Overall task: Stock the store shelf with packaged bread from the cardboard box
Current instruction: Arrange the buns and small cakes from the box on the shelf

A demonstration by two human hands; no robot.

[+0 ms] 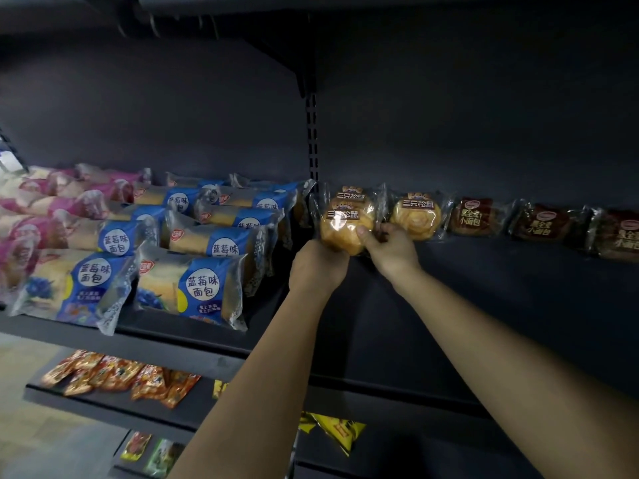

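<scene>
Hands both on one bun pack (pixel 340 224), far side of shelf (pixel 484 288), up against the back wall. Left hand (pixel 318 267) grips the pack's lower left edge, fingers curled under it and mostly hidden. Right hand (pixel 392 252) pinches the lower right side: thumb (pixel 361 232) sits on the front film, other fingers are at the wrapper edge. Pack stands tilted up, label towards the camera, overlapping a second bun pack (pixel 351 195) right behind it; only that one's top label shows. Just right, a third bun pack (pixel 418 217) leans on the wall, close to the right hand's fingers; cannot tell if they touch. Further right, three brown packs (pixel 475 217) sit in a row along the wall, spaced apart. Left of the post (pixel 313 133), blue packs (pixel 204 288) fill the shelf in rows, near to far. Pink packs (pixel 31 216) lie left of those. Lower shelf (pixel 103 404), near left, carries orange packs (pixel 114 375). Yellow packs (pixel 340 432) lie lower down, between the arms.
</scene>
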